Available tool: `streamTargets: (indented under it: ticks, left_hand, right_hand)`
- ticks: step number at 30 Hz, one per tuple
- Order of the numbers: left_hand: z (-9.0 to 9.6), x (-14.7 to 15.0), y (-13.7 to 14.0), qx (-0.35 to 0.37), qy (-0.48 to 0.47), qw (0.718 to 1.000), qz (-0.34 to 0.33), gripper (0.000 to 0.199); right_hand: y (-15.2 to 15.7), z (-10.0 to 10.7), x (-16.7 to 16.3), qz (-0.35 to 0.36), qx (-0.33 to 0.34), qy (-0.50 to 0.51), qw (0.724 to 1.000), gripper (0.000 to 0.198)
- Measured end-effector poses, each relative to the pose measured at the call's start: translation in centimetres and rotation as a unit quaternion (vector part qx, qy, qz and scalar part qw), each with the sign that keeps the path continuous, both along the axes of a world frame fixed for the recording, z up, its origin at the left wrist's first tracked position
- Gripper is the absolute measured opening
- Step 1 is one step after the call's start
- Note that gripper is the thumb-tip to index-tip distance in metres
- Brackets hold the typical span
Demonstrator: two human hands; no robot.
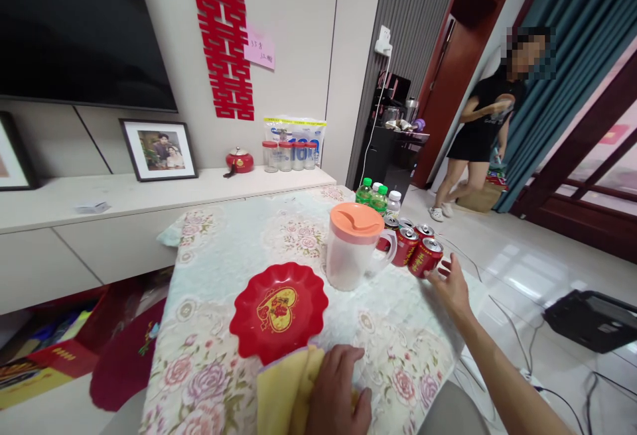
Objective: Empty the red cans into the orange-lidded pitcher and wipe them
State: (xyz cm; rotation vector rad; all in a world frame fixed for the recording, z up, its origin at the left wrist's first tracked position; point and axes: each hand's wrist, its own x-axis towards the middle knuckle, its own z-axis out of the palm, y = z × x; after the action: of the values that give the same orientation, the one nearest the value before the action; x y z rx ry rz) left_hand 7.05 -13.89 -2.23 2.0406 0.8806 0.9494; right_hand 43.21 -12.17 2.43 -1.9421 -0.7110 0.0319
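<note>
My left hand [339, 388] lies at the near edge of the table with its fingers bent over a folded yellow cloth [283, 392]. Just beyond the cloth sits a red scalloped plate [303, 309] with a gold heart print. My right hand [452, 287] is open beside the nearest red drink can [426, 259], fingers apart; whether the thumb touches the can I cannot tell. Several cans stand grouped there, including another red can [405, 247]. Left of them is a translucent pitcher [346, 262] with an orange lid, its handle towards the cans.
Green-capped bottles [378, 201] and a white-capped bottle [393, 205] stand behind the pitcher. A floral tablecloth [219, 276] covers the table. Glass jars [284, 156] and a framed photo [159, 150] line the cabinet. A person [480, 123] stands at right; a black box [592, 319] and cables are on the floor.
</note>
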Motion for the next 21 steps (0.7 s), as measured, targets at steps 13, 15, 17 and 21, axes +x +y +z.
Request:
streamTargets:
  ticks: [13, 15, 17, 21]
  left_hand:
    - [1.4, -0.1, -1.0, 0.195, 0.196, 0.959, 0.065, 0.019]
    - [2.3, -0.5, -1.2, 0.197, 0.235, 0.949, 0.073, 0.014]
    - [3.1, -1.0, -1.3, 0.199, 0.266, 0.94, 0.075, 0.012]
    - [3.9, -2.1, -1.5, 0.208, 0.288, 0.932, 0.069, 0.007]
  right_hand:
    - [-6.2, -1.7, -12.0, 0.082, 0.053, 0.054, 0.994, 0.085]
    - [-6.9, -2.0, -14.2, 0.116, 0.053, 0.066, 0.99, 0.077]
    - [-7.4, -2.0, -15.9, 0.145, 0.052, 0.075, 0.985, 0.066]
    - [-7.3, -0.6, -17.7, 0.178, 0.052, 0.078, 0.98, 0.047]
